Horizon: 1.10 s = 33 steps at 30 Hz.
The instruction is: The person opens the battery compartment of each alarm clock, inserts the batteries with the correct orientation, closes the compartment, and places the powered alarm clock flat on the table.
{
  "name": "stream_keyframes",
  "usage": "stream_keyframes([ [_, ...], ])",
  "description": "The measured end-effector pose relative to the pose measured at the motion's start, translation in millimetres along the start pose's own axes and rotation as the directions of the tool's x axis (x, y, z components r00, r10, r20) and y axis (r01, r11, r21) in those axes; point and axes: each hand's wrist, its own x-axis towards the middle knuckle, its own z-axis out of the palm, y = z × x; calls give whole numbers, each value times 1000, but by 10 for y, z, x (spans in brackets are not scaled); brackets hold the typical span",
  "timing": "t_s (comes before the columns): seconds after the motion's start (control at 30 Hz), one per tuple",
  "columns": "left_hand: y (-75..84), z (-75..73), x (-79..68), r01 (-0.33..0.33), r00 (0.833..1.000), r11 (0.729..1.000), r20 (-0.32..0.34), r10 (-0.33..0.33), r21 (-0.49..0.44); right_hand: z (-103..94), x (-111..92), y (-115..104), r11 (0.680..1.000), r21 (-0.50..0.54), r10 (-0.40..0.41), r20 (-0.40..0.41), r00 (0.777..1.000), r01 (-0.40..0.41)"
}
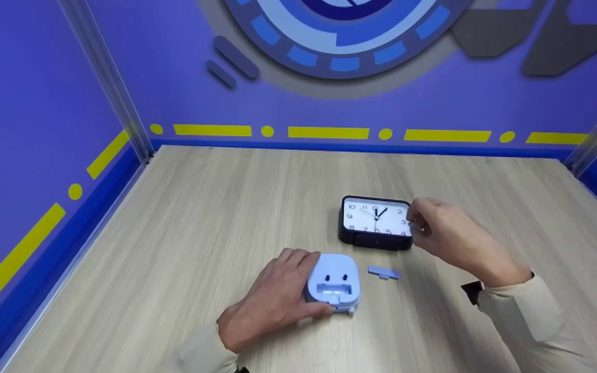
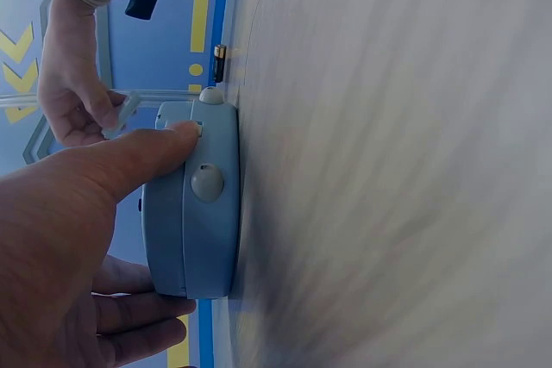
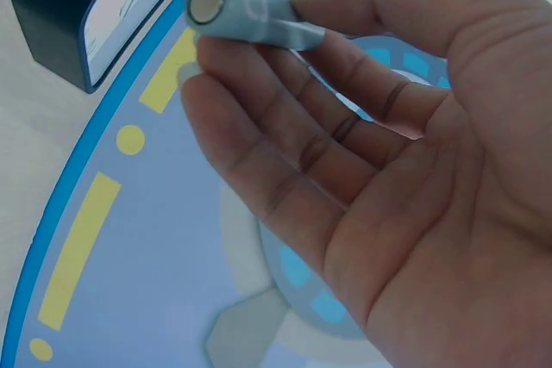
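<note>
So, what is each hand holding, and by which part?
The left hand holds the pale blue alarm clock by its outer edge. The right hand pinches a cylindrical battery toward one end, leaving the opposite flat end exposed.

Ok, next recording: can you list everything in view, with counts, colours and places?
Table: 1, light wood-grain, foreground
Device: 1, light blue, on the table, open compartment upward
Flat piece: 1, blue, right of the device
Clock: 1, black with white face, beyond the device
Battery: 1, black and gold, on the table, left wrist view
Walls: 3, violet-blue with yellow marks, around the table
Corner posts: 2, grey, where walls meet
Pale cylinder: 1, pale grey, held
Sleeves: 2, cream, on forearms
Left hand: 1, bare, gripping the device
Right hand: 1, bare, holding the pale cylinder
</note>
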Motion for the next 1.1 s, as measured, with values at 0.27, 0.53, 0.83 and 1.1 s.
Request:
stream_keyframes([
  [0.27,0,-1,-1,-1,1000,1000,4,1,0,61,23,-102,998,25,-49,2,999,49],
  [0.53,8,-9,-4,13,1000,1000,20,-13,1,124,36,-212,996,42,-77,37,996,76],
  [0.83,11,-11,2,33,999,999,42,-32,-5,206,49,-313,985,62,-163,56,985,159],
  [1.1,8,-10,6,17,1000,1000,26,-17,7,270,57,-406,980,58,-192,55,980,189],
])
